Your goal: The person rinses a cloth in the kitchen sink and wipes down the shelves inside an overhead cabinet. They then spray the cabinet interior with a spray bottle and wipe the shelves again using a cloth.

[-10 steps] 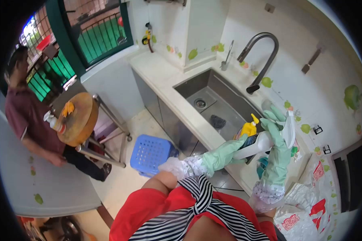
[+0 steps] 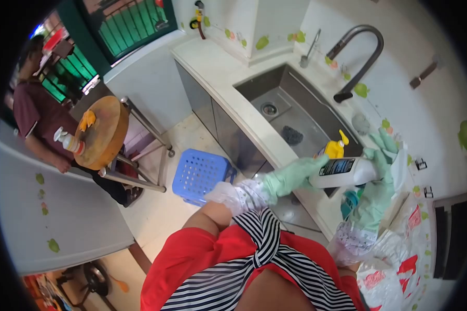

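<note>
Bottle [image 2: 333, 177], white, lies sideways beside the yellow pump bottle [image 2: 335, 150], its long axis running from the left hand [image 2: 291, 179] at the base to the right hand [image 2: 377, 179], whose grip curls round the neck end; whether the left grip closes, I cannot tell

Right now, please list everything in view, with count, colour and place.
Held bottle: one, white, between both hands
Pump bottle: one, yellow, by the sink
Sink: one, grey, in pale counter
Clump: one, dark grey, in sink
Faucet: one, grey, behind sink
Stool: one, blue, on floor
Board: one, brown, on metal stand
Spray bottle: one, white, on board
Cloth: one, orange, on board
Item: one, teal, on counter
Plastic bags: number unclear, white-red, lower right
Pan: one, black, lower left
Person: one, maroon shirt, far left
Left hand: one, green glove, at bottle's base
Right hand: one, green glove, at bottle's top
</note>
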Tool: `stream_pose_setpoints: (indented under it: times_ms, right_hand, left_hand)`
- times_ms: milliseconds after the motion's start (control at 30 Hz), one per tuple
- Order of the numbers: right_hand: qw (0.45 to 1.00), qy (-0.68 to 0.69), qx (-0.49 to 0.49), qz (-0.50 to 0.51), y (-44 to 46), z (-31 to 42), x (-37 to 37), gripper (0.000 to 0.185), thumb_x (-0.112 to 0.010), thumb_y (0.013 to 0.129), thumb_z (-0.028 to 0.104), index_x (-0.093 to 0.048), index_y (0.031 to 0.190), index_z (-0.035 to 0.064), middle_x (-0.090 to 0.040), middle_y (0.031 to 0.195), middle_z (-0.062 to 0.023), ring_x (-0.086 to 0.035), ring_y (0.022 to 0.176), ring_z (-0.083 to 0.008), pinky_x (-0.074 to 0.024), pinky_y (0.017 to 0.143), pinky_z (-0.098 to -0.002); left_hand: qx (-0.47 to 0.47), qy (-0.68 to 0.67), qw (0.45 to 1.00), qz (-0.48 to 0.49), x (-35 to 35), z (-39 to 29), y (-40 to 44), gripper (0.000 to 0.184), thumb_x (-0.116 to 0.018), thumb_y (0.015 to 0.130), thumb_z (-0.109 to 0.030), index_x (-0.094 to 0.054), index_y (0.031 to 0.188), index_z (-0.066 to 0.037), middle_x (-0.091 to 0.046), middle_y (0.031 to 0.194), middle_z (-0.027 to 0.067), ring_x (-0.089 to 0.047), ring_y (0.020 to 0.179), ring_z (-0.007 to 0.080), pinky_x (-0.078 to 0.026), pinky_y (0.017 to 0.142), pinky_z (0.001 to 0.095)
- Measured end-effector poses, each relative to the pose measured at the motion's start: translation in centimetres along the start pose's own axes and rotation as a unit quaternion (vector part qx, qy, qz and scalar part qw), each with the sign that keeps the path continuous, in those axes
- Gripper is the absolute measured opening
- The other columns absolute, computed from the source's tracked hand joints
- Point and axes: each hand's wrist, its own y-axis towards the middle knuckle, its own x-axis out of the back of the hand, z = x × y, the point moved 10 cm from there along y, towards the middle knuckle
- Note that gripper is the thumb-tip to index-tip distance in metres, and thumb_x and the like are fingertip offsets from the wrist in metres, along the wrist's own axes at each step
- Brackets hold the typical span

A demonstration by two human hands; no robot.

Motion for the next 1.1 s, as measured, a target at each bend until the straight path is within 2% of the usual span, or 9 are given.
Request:
stream_pose_setpoints:
  times_ms: [100,200,300,433,567,600,700,800,1100]
  right_hand:
    - [0.999,-0.024,0.011,-0.041,-0.4,0.5,1.3,0.057,-0.073,0.100,0.011,-0.057,0.151,-0.0079,-0.074,0.135,-0.0181,-0.071,0.100,-0.0169,-0.0578,0.093,-0.0308]
    - [0.993,-0.108,0.014,-0.042,-0.4,0.1,4.2,0.049,-0.071,0.100,0.012,-0.063,0.143,-0.0100,-0.073,0.140,-0.0220,-0.072,0.106,-0.0212,-0.0567,0.098,-0.0330]
    - [0.986,-0.130,0.004,-0.100,-2.0,-0.5,6.3,0.059,-0.072,0.102,0.011,-0.054,0.155,-0.0067,-0.073,0.138,-0.0179,-0.071,0.106,-0.0169,-0.0563,0.097,-0.0308]
    - [0.970,-0.175,-0.021,-0.168,-3.5,-3.2,12.5,0.060,-0.070,0.103,0.009,-0.050,0.158,-0.0074,-0.072,0.141,-0.0202,-0.071,0.117,-0.0224,-0.0559,0.102,-0.0341]
    - [0.959,-0.214,-0.001,-0.187,-4.7,-3.4,16.0,0.063,-0.069,0.105,0.010,-0.046,0.161,-0.0066,-0.071,0.142,-0.0210,-0.069,0.124,-0.0254,-0.0556,0.105,-0.0364]
    - [0.957,-0.215,-0.001,-0.196,-5.0,-3.5,16.5,0.064,-0.069,0.106,0.010,-0.044,0.162,-0.0062,-0.071,0.142,-0.0211,-0.069,0.124,-0.0257,-0.0557,0.106,-0.0369]
    - [0.950,-0.200,0.001,-0.240,-5.5,-3.4,18.1,0.066,-0.071,0.105,0.009,-0.043,0.163,-0.0052,-0.071,0.141,-0.0215,-0.070,0.121,-0.0260,-0.0566,0.105,-0.0381]
    - [0.935,-0.195,0.024,-0.296,-7.1,-3.9,19.6,0.061,-0.074,0.101,0.003,-0.049,0.157,-0.0047,-0.072,0.139,-0.0221,-0.072,0.115,-0.0266,-0.0584,0.103,-0.0397]
    - [0.938,-0.160,-0.022,-0.306,-8.5,-6.8,22.4,0.063,-0.073,0.100,0.002,-0.046,0.157,-0.0063,-0.072,0.138,-0.0243,-0.073,0.115,-0.0278,-0.0599,0.098,-0.0382]
  left_hand:
    - [0.050,0.067,0.995,-0.053,6.1,0.2,0.0,0.065,-0.058,0.113,-0.058,-0.065,0.150,-0.005,-0.072,0.135,0.0107,-0.069,0.122,0.0197,-0.060,0.104,0.0410]
    - [0.043,0.257,0.938,-0.229,13.0,-0.5,-0.6,0.069,-0.062,0.110,-0.059,-0.064,0.149,-0.002,-0.073,0.134,0.0126,-0.070,0.122,0.0211,-0.057,0.106,0.0385]
    - [-0.107,0.316,0.917,-0.221,16.1,-1.4,0.3,0.070,-0.063,0.109,-0.059,-0.064,0.147,0.001,-0.074,0.133,0.0166,-0.070,0.125,0.0247,-0.055,0.108,0.0371]
    - [-0.233,0.570,0.757,-0.218,14.9,-5.5,1.5,0.044,-0.070,0.105,-0.038,-0.076,0.129,-0.001,-0.077,0.125,0.0238,-0.071,0.119,0.0433,-0.055,0.107,0.0483]
    - [-0.286,0.668,0.670,-0.151,13.7,-5.7,4.7,0.036,-0.074,0.102,-0.033,-0.078,0.124,-0.005,-0.078,0.126,0.0193,-0.070,0.124,0.0406,-0.054,0.111,0.0502]
    - [-0.327,0.674,0.647,-0.141,13.3,-5.8,4.9,0.029,-0.077,0.098,-0.030,-0.077,0.113,-0.005,-0.078,0.115,0.0178,-0.070,0.116,0.0407,-0.054,0.103,0.0519]
    - [-0.270,0.714,0.640,-0.086,14.0,-4.5,7.2,0.027,-0.078,0.095,-0.029,-0.075,0.105,-0.005,-0.074,0.100,0.0163,-0.068,0.102,0.0393,-0.053,0.094,0.0519]
    - [-0.371,0.706,0.599,-0.072,12.5,-4.7,6.2,0.026,-0.078,0.094,-0.028,-0.073,0.100,-0.004,-0.070,0.092,0.0147,-0.065,0.092,0.0380,-0.050,0.087,0.0516]
    - [-0.365,0.717,0.589,-0.079,10.7,-4.9,5.9,0.027,-0.077,0.095,-0.032,-0.072,0.094,-0.006,-0.068,0.083,0.0126,-0.065,0.089,0.0360,-0.049,0.093,0.0513]
